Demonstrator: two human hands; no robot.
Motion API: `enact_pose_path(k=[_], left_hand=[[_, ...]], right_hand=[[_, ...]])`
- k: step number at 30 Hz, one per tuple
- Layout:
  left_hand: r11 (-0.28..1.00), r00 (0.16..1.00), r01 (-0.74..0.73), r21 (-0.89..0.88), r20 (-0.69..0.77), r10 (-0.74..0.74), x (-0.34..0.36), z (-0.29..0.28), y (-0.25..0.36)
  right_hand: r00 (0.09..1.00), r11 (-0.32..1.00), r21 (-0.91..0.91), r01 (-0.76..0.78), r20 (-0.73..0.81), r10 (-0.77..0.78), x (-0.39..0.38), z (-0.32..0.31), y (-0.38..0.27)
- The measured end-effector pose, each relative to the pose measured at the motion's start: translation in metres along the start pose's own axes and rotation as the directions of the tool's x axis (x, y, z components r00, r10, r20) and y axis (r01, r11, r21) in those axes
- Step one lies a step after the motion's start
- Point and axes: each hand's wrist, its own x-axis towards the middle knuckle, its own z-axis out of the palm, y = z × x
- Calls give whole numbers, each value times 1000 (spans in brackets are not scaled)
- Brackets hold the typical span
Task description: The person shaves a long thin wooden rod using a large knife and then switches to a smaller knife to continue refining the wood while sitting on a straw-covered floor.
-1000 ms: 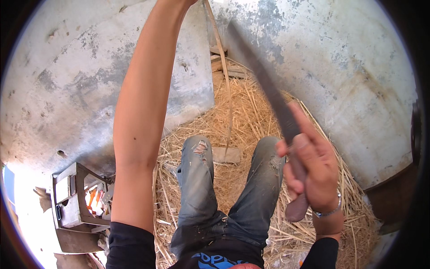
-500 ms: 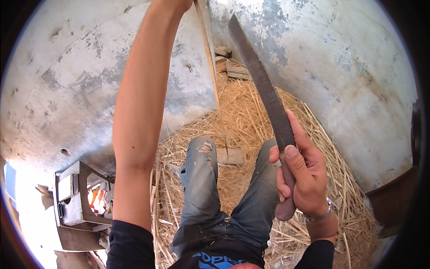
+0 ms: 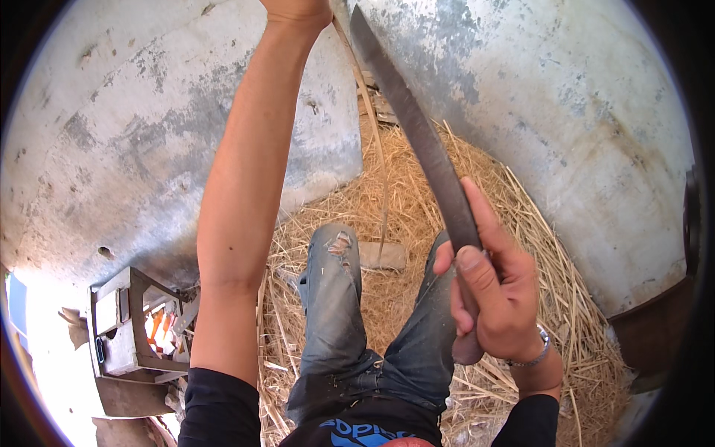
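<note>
Above the straw bed [image 3: 417,186], my right hand [image 3: 495,298] grips the long blade [image 3: 417,134], my left hand [image 3: 298,9] pinches a thin stalk [image 3: 370,112]; stalk is yet uncut.

No packages, labels, signs or screens anywhere in view.
</note>
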Motion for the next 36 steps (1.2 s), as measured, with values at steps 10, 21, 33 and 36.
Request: enact_pose_path(k=[10,21,33,36], left_hand=[[1000,998,-6,27,68,4,1,-5,-14],[782,901,431,-450,157,-405,1,5,-12],[999,978,51,15,200,-53,0,16,-18],[781,875,482,-396,170,-454,-3,21,5]], right_hand=[[995,995,1,-98,29,98,-1,-10,-10],[978,976,71,-206,1,206,-3,-18,-13],[975,982,38,-182,-121,186,0,-28,-37],[888,951,74,300,-387,-250,2,-14,-35]])
